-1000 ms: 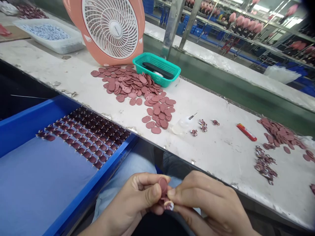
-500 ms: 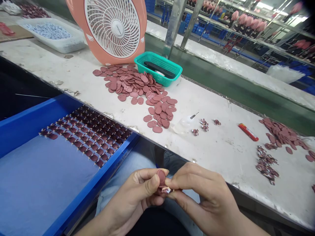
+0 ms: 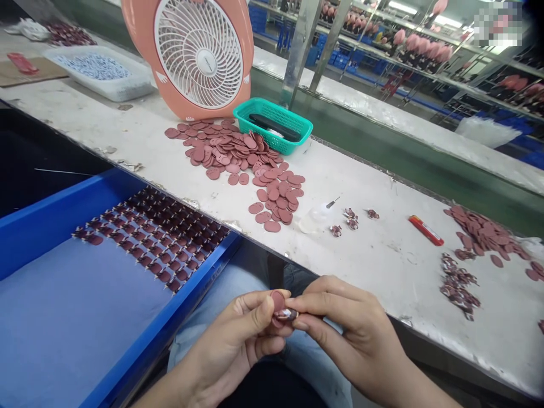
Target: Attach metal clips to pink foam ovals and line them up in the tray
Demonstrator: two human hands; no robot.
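Note:
Above my lap, my left hand (image 3: 232,340) pinches a reddish-brown oval disc (image 3: 277,300) between thumb and fingers. A small brown-and-white piece (image 3: 286,314) lies against the disc's lower edge; its exact kind I cannot make out. The thumb and fingertips of my right hand (image 3: 355,323) close on the right end of that piece. Fingers hide part of both items. On the bench beyond, similar small pieces (image 3: 352,224) sit near a translucent bottle with a dark needle tip (image 3: 314,218). Loose oval discs (image 3: 280,192) are heaped farther back.
Left of my lap is a blue tray (image 3: 204,272) holding rows of assembled brown pieces (image 3: 161,238). Along the bench stand an orange fan (image 3: 142,34), a green basket (image 3: 276,139) and a white tray (image 3: 140,85). A red lighter-like object (image 3: 426,230) lies right, near more discs (image 3: 484,229).
The small piece has turned against the disc and now lies more level, its white part facing up. My right fingertips have shifted slightly upward. The camera view has moved a little.

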